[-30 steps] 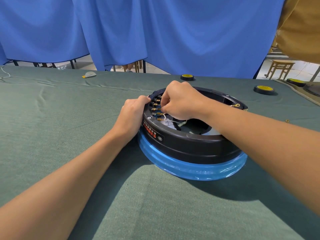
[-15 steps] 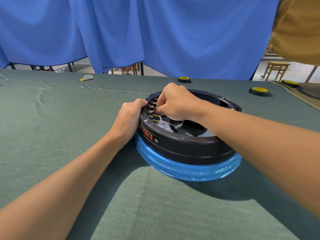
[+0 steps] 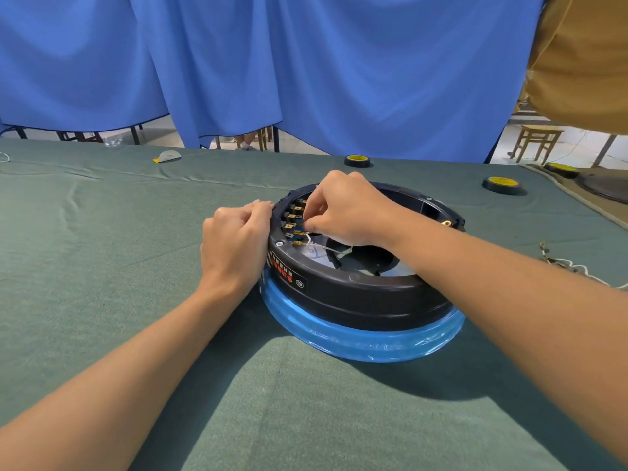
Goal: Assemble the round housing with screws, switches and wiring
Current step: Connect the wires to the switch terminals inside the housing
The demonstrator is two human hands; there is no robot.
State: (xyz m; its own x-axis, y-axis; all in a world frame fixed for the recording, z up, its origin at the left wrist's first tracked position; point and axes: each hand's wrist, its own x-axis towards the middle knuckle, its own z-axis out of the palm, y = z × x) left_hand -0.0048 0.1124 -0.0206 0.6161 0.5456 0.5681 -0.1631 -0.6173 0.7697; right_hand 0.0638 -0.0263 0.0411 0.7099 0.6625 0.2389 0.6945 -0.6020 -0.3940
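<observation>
A round black housing [image 3: 367, 297] with a blue film-wrapped lower rim lies on the green table cloth [image 3: 102, 249]. Inside its left wall stands a row of brass switch terminals [image 3: 292, 215]. My right hand [image 3: 346, 209] reaches over the rim and pinches the connector end of a thin white wire [image 3: 317, 244] at the lower terminals. My left hand [image 3: 238, 239] rests curled against the housing's outer left wall and grips its rim. A brass ring terminal [image 3: 448, 223] sits on the right rim.
Two black-and-yellow tape rolls [image 3: 357, 160] [image 3: 502, 184] lie behind the housing. Loose white wires [image 3: 564, 263] trail at the right. A small grey object [image 3: 168, 155] lies far left. Blue curtains hang behind the table; a person in tan stands at top right.
My right hand's fingertips have shifted slightly along the terminal row with the white wire. The left hand stays on the rim. The view has drifted a little.
</observation>
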